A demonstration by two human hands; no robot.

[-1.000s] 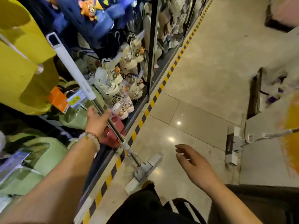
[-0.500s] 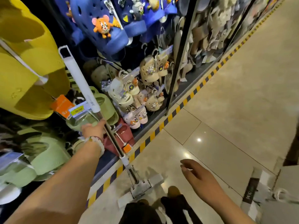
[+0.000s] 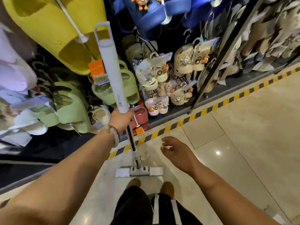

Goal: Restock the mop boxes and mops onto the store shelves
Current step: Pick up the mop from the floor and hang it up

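Note:
A flat mop (image 3: 113, 75) with a long white handle stands nearly upright in front of me. Its white head (image 3: 139, 172) lies flat on the floor just ahead of my feet. My left hand (image 3: 121, 119) grips the pole just below the white grip sleeve. My right hand (image 3: 177, 151) hovers to the right of the pole with relaxed fingers and holds nothing. The loop at the handle's top reaches up to the yellow slippers.
Store shelves (image 3: 215, 62) packed with hanging slippers and clogs fill the left and top: yellow, green, blue and cream pairs. A yellow-and-black warning strip (image 3: 203, 112) runs along the shelf base. Beige floor tiles (image 3: 243, 143) stretch to the right.
The mop has swung from leaning left to nearly upright, and its head now lies square in front of my feet. My view has turned toward the shelves.

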